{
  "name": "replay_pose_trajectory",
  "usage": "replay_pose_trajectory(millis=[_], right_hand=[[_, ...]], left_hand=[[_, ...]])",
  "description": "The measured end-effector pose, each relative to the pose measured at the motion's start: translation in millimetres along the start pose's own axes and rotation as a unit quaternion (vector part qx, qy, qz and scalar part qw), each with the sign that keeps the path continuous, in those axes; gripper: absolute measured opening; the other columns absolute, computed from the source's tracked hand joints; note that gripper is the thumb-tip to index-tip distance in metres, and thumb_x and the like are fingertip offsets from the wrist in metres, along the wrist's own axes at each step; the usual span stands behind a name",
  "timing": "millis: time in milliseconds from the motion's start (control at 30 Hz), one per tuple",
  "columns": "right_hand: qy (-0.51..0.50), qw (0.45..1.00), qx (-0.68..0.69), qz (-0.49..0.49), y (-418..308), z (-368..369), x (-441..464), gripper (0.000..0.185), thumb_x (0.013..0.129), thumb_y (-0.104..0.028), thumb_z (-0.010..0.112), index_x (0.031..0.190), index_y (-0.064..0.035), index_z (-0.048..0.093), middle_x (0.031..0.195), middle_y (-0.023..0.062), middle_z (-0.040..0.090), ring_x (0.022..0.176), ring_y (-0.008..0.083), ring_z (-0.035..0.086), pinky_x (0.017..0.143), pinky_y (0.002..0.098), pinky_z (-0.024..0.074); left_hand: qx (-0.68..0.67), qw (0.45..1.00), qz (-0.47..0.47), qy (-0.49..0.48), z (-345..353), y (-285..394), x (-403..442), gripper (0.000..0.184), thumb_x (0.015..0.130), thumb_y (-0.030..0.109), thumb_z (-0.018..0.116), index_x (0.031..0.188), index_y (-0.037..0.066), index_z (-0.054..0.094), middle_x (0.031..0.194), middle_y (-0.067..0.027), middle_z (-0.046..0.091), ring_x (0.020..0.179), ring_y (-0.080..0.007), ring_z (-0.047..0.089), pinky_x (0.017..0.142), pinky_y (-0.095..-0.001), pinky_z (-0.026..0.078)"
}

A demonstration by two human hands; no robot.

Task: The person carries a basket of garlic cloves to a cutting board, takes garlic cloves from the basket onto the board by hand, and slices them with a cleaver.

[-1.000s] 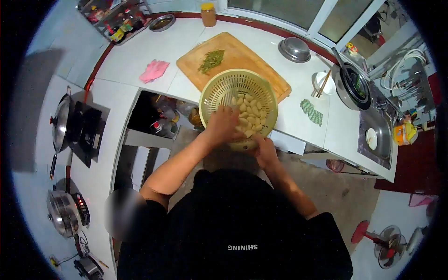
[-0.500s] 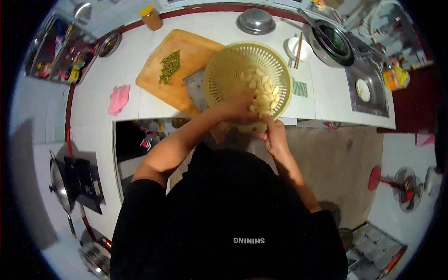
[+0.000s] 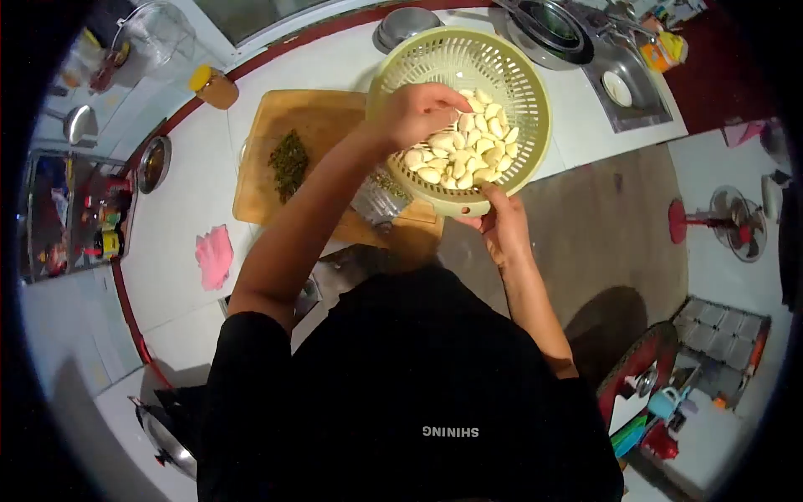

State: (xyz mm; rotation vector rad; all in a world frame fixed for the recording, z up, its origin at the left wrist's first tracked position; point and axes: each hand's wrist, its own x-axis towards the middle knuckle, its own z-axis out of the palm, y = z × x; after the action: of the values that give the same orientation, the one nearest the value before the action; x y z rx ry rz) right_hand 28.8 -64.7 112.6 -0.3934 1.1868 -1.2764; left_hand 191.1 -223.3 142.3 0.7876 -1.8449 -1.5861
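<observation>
A pale yellow-green plastic colander (image 3: 542, 125) is tilted towards me, with many peeled garlic cloves (image 3: 468, 155) gathered at its near side. My right hand (image 3: 504, 224) grips the near rim, thumb on top and fingers underneath. Reaching over the left rim, my left hand (image 3: 422, 111) has its fingertips bunched together just above the cloves. Whether a clove is between those fingers I cannot make out. Left of the colander, a wooden cutting board (image 3: 330, 109) carries a pile of chopped greens (image 3: 288, 166). A cleaver blade (image 3: 381, 199) lies partly hidden by my left forearm.
A pink cloth (image 3: 215, 256) and a yellow-lidded jar (image 3: 214, 87) are on the counter at left. Behind the colander stands an upturned metal bowl (image 3: 407, 28). Pans (image 3: 548, 33) and a sink (image 3: 631, 88) are at back right. A fan (image 3: 736, 222) stands at right.
The view has turned and shifted. The colander appears raised and tilted, showing more cloves. My left hand has moved up and left from the near rim; my right hand keeps its grip.
</observation>
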Motion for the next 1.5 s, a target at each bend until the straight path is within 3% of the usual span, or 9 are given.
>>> replay_pose_trajectory(millis=[133, 267, 533, 700, 867, 1033, 1233, 1333, 1500], right_hand=[[0.048, 0.998, 0.030, -0.023, 1.0, 16.0, -9.7, 0.036, 0.090, -0.019, 0.056, 0.107, 0.0126, 0.055, 0.095, 0.0169, 0.065, 0.073, 0.0208, 0.067, 0.063, 0.0307, 0.0599], [0.082, 0.996, 0.026, -0.035, 8.5, 25.5, -10.9, 0.034, 0.090, -0.019, 0.056, 0.105, 0.0115, 0.056, 0.095, 0.0164, 0.065, 0.073, 0.0208, 0.067, 0.064, 0.0313, 0.0600], [0.096, 0.993, 0.006, -0.066, 13.8, 39.7, -23.3, 0.039, 0.092, -0.019, 0.051, 0.119, 0.0092, 0.049, 0.108, 0.0168, 0.062, 0.086, 0.0238, 0.066, 0.070, 0.0383, 0.0590], [0.095, 0.992, -0.004, -0.085, 21.0, 34.3, -23.9, 0.037, 0.089, -0.017, 0.051, 0.118, 0.0075, 0.050, 0.108, 0.0164, 0.062, 0.084, 0.0238, 0.065, 0.066, 0.0385, 0.0579], [0.079, 0.991, 0.002, -0.106, 16.3, 40.1, -32.2, 0.037, 0.087, -0.013, 0.051, 0.117, 0.0073, 0.050, 0.108, 0.0167, 0.062, 0.087, 0.0239, 0.065, 0.063, 0.0380, 0.0567], [0.066, 0.992, 0.011, -0.106, 12.0, 37.9, -35.9, 0.033, 0.089, -0.016, 0.053, 0.112, 0.0081, 0.053, 0.099, 0.0148, 0.064, 0.079, 0.0201, 0.066, 0.061, 0.0321, 0.0579], [-0.041, 0.991, -0.120, -0.042, -3.3, 5.4, -31.9, 0.051, 0.095, -0.039, 0.051, 0.120, 0.0054, 0.052, 0.103, 0.0147, 0.061, 0.086, 0.0185, 0.064, 0.066, 0.0291, 0.0547], [-0.055, 0.945, -0.317, -0.059, 7.6, -12.9, -35.4, 0.055, 0.093, -0.048, 0.051, 0.121, -0.0002, 0.054, 0.097, 0.0101, 0.064, 0.082, 0.0179, 0.061, 0.072, 0.0321, 0.0508], [-0.065, 0.676, -0.718, -0.150, 70.4, -11.9, -30.2, 0.045, 0.083, -0.038, 0.064, 0.114, -0.0075, 0.056, 0.109, 0.0159, 0.060, 0.098, 0.0380, 0.059, 0.077, 0.0434, 0.0500]], left_hand=[[0.061, 0.984, 0.162, 0.039, -6.1, -7.0, 10.8, 0.019, 0.087, 0.012, 0.057, 0.102, 0.007, 0.069, 0.091, -0.0040, 0.068, 0.081, -0.0128, 0.062, 0.075, -0.0255, 0.049], [0.101, 0.989, 0.097, 0.051, -26.7, 17.3, -5.2, 0.019, 0.089, 0.013, 0.056, 0.102, 0.006, 0.068, 0.089, -0.0034, 0.067, 0.080, -0.0114, 0.061, 0.073, -0.0256, 0.048], [-0.135, 0.970, 0.104, 0.173, -48.3, 20.5, -56.2, 0.019, 0.094, 0.018, 0.053, 0.093, 0.000, 0.059, 0.074, 0.0010, 0.055, 0.068, -0.0059, 0.051, 0.063, -0.0213, 0.042], [0.001, 0.954, 0.033, 0.299, -55.2, 20.8, -95.7, 0.021, 0.095, 0.023, 0.054, 0.097, 0.002, 0.057, 0.074, 0.0016, 0.051, 0.067, -0.0056, 0.047, 0.061, -0.0220, 0.041], [-0.134, 0.982, 0.016, 0.131, -22.8, -38.3, -121.2, 0.034, 0.094, 0.020, 0.056, 0.122, 0.002, 0.047, 0.101, -0.0039, 0.058, 0.085, -0.0108, 0.055, 0.075, -0.0262, 0.048], [-0.302, 0.951, -0.055, 0.029, 30.2, 31.9, -127.8, 0.051, 0.093, 0.016, 0.055, 0.138, 0.001, 0.036, 0.124, -0.0077, 0.055, 0.115, -0.0178, 0.052, 0.095, -0.0354, 0.045], [-0.362, 0.902, -0.210, 0.106, 38.3, -31.2, -97.0, 0.042, 0.093, 0.021, 0.047, 0.131, 0.002, 0.044, 0.126, -0.0120, 0.055, 0.113, -0.0230, 0.056, 0.098, -0.0383, 0.044], [-0.390, 0.881, -0.232, 0.135, 17.3, -43.8, -85.4, 0.039, 0.093, 0.020, 0.045, 0.128, 0.002, 0.046, 0.125, -0.0140, 0.056, 0.109, -0.0257, 0.059, 0.096, -0.0413, 0.047], [-0.399, 0.857, -0.280, 0.167, -97.5, -104.5, -64.4, 0.044, 0.091, 0.021, 0.049, 0.131, 0.002, 0.042, 0.128, -0.0183, 0.054, 0.111, -0.0313, 0.058, 0.097, -0.0433, 0.047]])
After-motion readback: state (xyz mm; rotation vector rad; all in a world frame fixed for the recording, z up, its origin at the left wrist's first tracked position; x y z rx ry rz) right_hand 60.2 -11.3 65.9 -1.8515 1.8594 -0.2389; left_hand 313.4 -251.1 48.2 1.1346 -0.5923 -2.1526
